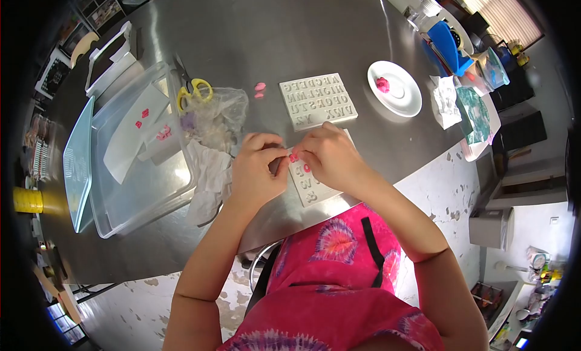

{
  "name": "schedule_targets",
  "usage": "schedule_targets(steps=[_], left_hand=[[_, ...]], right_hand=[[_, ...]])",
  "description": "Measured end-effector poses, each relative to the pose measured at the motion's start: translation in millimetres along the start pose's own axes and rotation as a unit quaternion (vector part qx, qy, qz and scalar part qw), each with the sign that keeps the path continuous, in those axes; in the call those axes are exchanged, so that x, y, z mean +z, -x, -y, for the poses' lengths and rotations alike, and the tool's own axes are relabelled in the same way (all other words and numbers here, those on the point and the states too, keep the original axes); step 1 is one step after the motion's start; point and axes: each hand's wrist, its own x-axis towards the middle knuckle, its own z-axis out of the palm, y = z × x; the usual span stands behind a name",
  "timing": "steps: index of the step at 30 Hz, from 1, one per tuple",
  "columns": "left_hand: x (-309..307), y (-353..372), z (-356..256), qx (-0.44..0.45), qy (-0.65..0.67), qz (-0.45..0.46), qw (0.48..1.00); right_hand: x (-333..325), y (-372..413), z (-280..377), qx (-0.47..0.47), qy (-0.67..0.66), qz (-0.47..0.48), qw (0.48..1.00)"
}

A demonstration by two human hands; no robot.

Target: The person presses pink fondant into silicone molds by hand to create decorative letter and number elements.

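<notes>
Over the near white letter mould (310,193), both hands meet at a small piece of pink dough (294,158). My left hand (261,166) has thumb and index finger closed at its left side. My right hand (330,156) pinches from the right, its fingers curled and partly hiding the mould. Another bit of pink fills a cavity just below the fingertips. Beyond my right hand lies a second white mould (318,101) with rows of alphabet letters. Two pink pieces (259,89) rest on the metal table left of it.
To the left are a clear plastic box (100,215) with pink shapes on white paper, yellow-handled scissors (195,95), a plastic bag (221,115) and crumpled cloth (209,175). A white plate (410,102) with a pink lump (382,84) and a crumpled tissue (446,102) stand right.
</notes>
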Motion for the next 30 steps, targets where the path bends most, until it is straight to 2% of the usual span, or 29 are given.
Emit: schedule_targets(steps=[7,8,10,11,12,13,14,16,17,18,19,21,23,24,26,27,29,30], left_hand=[[-9,-5,-9,0.004,-0.052,0.012,0.999],[-8,-6,-10,0.023,-0.043,-0.017,0.999],[-10,-7,-10,0.044,-0.035,-0.043,0.997],[-12,-6,-10,0.006,0.018,-0.04,0.999],[-14,-4,-10,-0.033,0.071,-0.036,0.996],[-14,-2,-9,-0.029,0.069,-0.032,0.997],[-14,1,-8,-0.023,0.076,-0.054,0.995],[-14,6,-7,-0.009,0.082,-0.07,0.994],[-15,9,-9,-0.039,0.094,-0.054,0.993],[-14,9,-12,-0.068,0.108,-0.036,0.991],[-11,7,-14,-0.057,0.11,-0.028,0.992],[-7,1,-22,0.026,0.084,-0.06,0.994],[-17,-2,-27,0.079,0.076,-0.029,0.993],[-23,-2,-31,0.121,0.068,-0.004,0.99],[-51,-7,-68,0.082,0.135,0.064,0.985],[-72,-7,-89,0.084,0.17,0.092,0.978],[-123,-8,-134,0.232,0.256,0.167,0.923],[-147,-11,-157,0.314,0.295,0.219,0.875]], right_hand=[[-10,-10,2,0.081,-0.076,0.014,0.994],[-11,-8,2,0.081,-0.077,0.013,0.994],[-14,-2,5,0.112,-0.191,-0.05,0.974],[-20,4,9,0.112,-0.192,-0.053,0.973],[-29,11,14,0.154,-0.23,-0.033,0.96],[-35,19,19,0.195,-0.268,-0.014,0.944],[-32,31,14,0.195,-0.271,-0.02,0.943],[-20,53,7,0.217,-0.519,-0.029,0.826],[-19,61,10,0.216,-0.521,-0.039,0.825],[-19,68,16,0.253,-0.588,-0.059,0.766],[-21,73,20,0.287,-0.649,-0.079,0.7],[-21,83,20,0.272,-0.66,-0.1,0.693],[-25,91,21,0.263,-0.706,-0.11,0.648],[-29,95,20,0.257,-0.707,-0.123,0.647],[-35,104,17,0.25,-0.72,-0.089,0.641],[-37,110,15,0.245,-0.723,-0.103,0.637],[-38,120,13,0.254,-0.704,-0.056,0.661],[-38,123,14,0.251,-0.712,-0.065,0.652]])
